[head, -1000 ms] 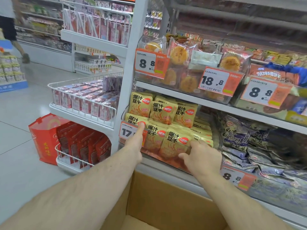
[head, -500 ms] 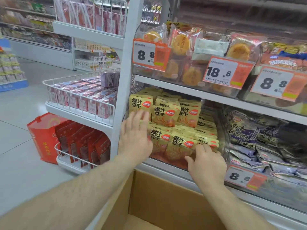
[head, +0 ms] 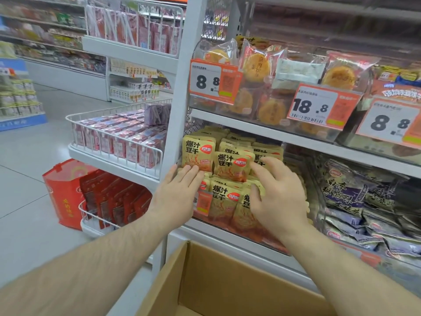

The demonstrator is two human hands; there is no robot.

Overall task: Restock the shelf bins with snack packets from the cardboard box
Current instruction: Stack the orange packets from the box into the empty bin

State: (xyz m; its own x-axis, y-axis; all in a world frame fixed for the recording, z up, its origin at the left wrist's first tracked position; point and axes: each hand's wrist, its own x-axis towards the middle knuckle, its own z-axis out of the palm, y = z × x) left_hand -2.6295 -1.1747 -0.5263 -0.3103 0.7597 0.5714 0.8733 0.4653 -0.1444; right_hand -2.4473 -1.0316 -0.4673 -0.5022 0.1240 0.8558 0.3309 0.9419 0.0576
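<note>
My left hand (head: 180,192) lies flat and open against the yellow snack packets (head: 230,165) in the shelf bin (head: 230,226), my right hand (head: 276,197) presses them with spread fingers, while the cardboard box (head: 205,281) sits directly below both wrists.

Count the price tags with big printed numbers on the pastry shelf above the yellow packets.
3: an 8.8 tag at the left end, an 18.8 tag in the middle, another 8.8 tag at the right, cut by the frame edge. More may lie beyond.

Grey tiled floor (head: 27,201), stocked aisles (head: 52,37)
</note>
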